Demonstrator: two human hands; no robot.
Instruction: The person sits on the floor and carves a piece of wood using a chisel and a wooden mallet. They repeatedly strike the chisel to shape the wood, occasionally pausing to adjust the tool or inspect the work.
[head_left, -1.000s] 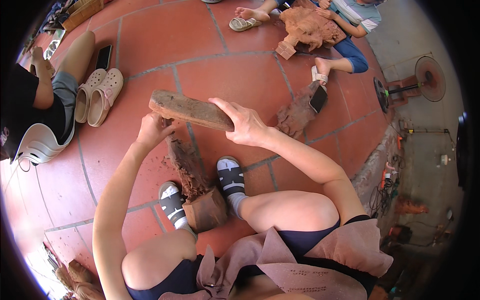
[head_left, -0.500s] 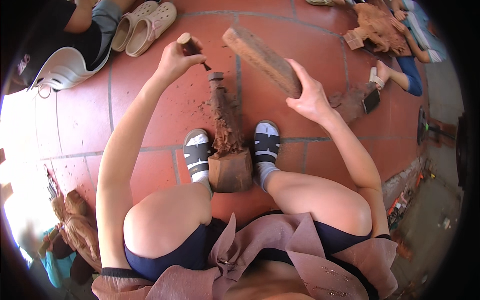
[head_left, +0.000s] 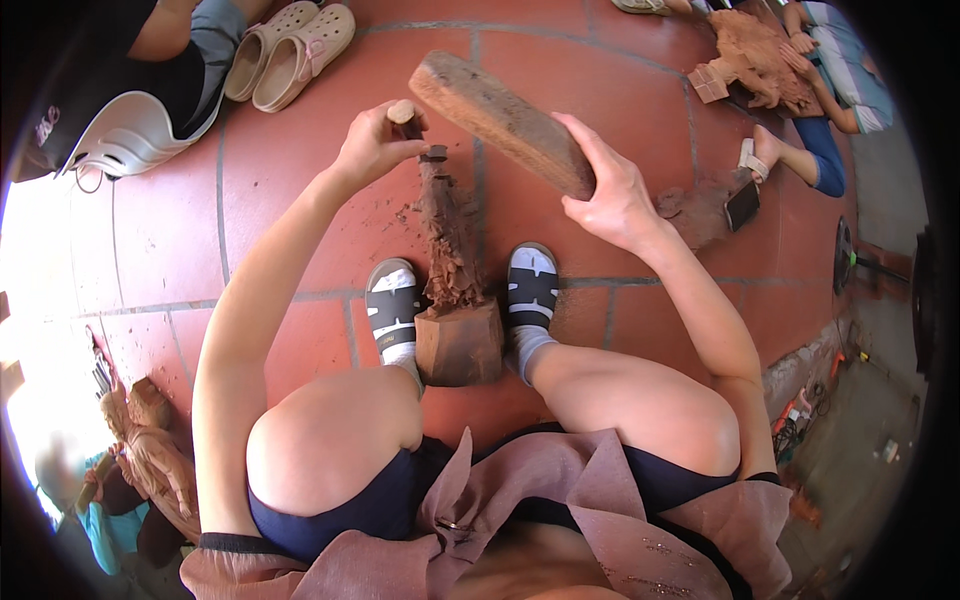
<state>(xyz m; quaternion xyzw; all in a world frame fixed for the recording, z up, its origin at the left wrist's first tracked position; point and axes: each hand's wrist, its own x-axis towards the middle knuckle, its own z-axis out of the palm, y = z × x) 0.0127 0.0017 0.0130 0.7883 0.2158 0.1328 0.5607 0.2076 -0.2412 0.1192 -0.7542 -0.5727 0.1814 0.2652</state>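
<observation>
Between my sandalled feet stands a partly carved block of reddish-brown wood [head_left: 460,345], its rough, chipped upper part rising from an uncut base. My left hand [head_left: 375,150] is closed around a chisel [head_left: 402,112], the pale round end of its handle facing up. The chisel's tip is by the narrow top of the carving; whether it touches I cannot tell. My right hand [head_left: 615,195] grips one end of a long, thick wooden bar [head_left: 500,120]. The bar's free end is raised near the chisel handle, with a small gap showing between them.
Wood chips lie on the red tiles around the carving. Light clogs [head_left: 300,55] and a white plastic stool [head_left: 130,135] are at far left. Another person works at a large carving [head_left: 750,60] at far right, near a phone [head_left: 742,205]. A carved figure [head_left: 150,450] stands at lower left.
My left hand has brought the chisel right and slightly down, closer over the carving's top. The wooden bar in my right hand has swung left toward the chisel handle.
</observation>
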